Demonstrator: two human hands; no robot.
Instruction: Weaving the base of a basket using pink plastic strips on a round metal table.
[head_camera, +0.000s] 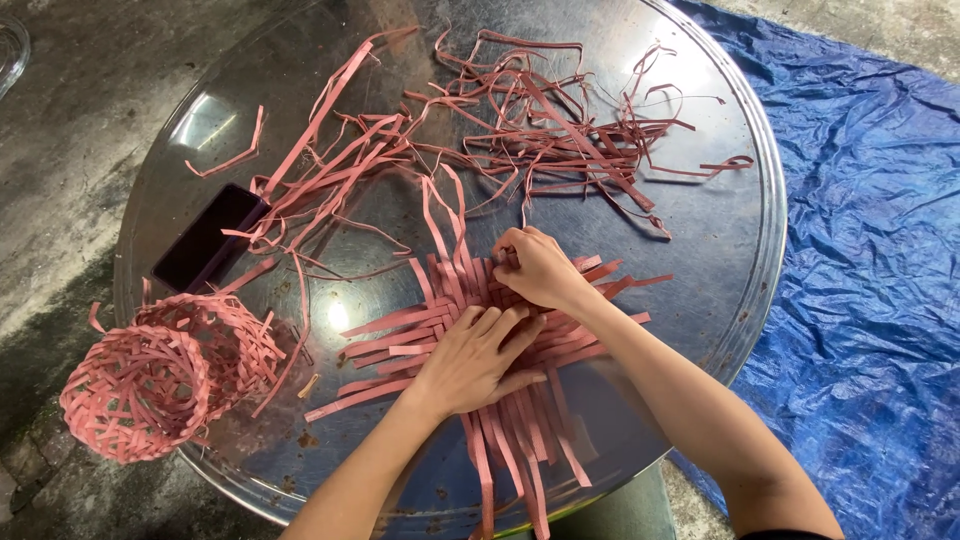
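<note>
A flat woven mat of pink strips (400, 335) lies on the round metal tray (720, 250), its loose ends fanning out to the left, right and front. My left hand (472, 362) rests palm down on the mat's middle, fingers spread. My right hand (537, 268) is just beyond it at the mat's far edge, fingers pinched on a pink strip (447, 225) that runs up and away from the weave.
A tangle of loose pink strips (540, 130) covers the tray's far half. A dark phone (208, 238) lies at the left. Two woven pink baskets (165, 375) sit at the tray's left front edge. A blue tarp (860, 250) covers the ground on the right.
</note>
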